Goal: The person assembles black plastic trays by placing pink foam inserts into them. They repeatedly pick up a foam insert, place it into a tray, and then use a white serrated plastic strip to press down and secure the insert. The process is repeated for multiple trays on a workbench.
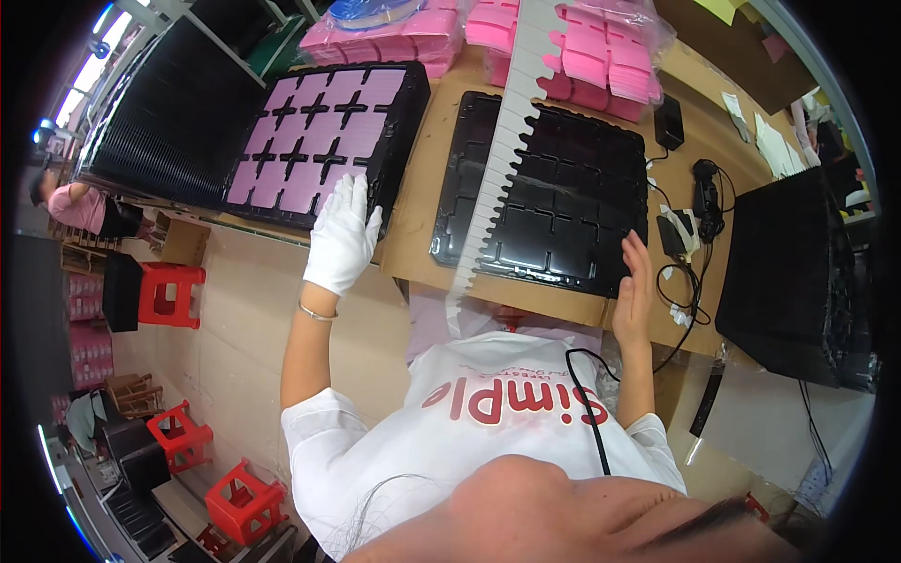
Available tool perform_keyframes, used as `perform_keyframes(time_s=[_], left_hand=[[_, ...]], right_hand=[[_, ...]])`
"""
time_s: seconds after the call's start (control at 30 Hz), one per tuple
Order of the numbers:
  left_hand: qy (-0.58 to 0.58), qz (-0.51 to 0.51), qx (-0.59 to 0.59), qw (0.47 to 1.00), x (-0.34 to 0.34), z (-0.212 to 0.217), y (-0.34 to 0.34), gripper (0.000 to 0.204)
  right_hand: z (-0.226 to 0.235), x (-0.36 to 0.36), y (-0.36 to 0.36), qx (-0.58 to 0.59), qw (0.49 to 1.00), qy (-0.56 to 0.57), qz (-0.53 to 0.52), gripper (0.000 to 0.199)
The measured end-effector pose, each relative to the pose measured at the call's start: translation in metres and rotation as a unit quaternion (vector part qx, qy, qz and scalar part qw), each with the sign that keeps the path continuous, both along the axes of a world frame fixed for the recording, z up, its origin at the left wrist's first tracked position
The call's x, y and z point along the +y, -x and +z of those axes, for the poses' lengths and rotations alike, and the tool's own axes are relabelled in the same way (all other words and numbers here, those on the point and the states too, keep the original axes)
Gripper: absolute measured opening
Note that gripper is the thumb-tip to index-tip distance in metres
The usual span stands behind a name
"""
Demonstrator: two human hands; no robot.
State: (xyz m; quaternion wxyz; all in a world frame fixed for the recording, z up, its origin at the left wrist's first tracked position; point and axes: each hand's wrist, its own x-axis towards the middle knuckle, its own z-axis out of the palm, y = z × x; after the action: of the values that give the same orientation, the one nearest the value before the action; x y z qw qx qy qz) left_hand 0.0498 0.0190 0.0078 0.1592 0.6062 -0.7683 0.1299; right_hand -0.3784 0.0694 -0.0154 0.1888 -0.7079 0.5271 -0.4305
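My left hand (343, 239) wears a white glove and lies with outstretched fingers on the near right corner of a black plastic tray (399, 127). Flat pink pieces (298, 193) fill that tray's compartments, with black cross-shaped dividers between them. My right hand (636, 291) is bare, its fingers extended along the right edge of a second black tray (587, 188). Glossy bare plastic shows in this second tray. Across it runs a long pale strip (496, 178) with a notched edge; whether the strip touches the tray I cannot tell.
Tall stacks of black trays stand at left (174, 122) and right (774, 272). Bagged pink pieces (610, 61) lie behind the trays. A black adapter (668, 124) and cables (694, 291) are at right. Red stools (171, 295) and another person (80, 206) are farther left.
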Motion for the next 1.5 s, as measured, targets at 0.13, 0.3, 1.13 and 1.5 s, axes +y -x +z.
perform_keyframes(time_s=[0.13, 0.3, 1.13, 1.5], left_hand=[[-0.104, 0.068, -0.013, 0.992, 0.012, 0.032, 0.013, 0.038], [-0.002, 0.036, 0.088, 0.995, -0.061, 0.049, -0.002, 0.029], [-0.086, 0.254, 0.022, 0.963, -0.224, 0.026, -0.246, 0.042], [0.023, 0.283, -0.154, 0.946, -0.023, 0.014, -0.213, 0.032]], right_hand=[[0.004, 0.006, 0.001, 0.038, 0.999, -0.001, 0.021, 0.044], [0.007, -0.002, -0.003, 0.032, 0.999, -0.010, -0.001, 0.042], [0.009, -0.020, -0.015, 0.006, 0.999, -0.042, 0.005, 0.044], [0.018, -0.027, -0.038, -0.008, 0.996, -0.045, 0.078, 0.027]])
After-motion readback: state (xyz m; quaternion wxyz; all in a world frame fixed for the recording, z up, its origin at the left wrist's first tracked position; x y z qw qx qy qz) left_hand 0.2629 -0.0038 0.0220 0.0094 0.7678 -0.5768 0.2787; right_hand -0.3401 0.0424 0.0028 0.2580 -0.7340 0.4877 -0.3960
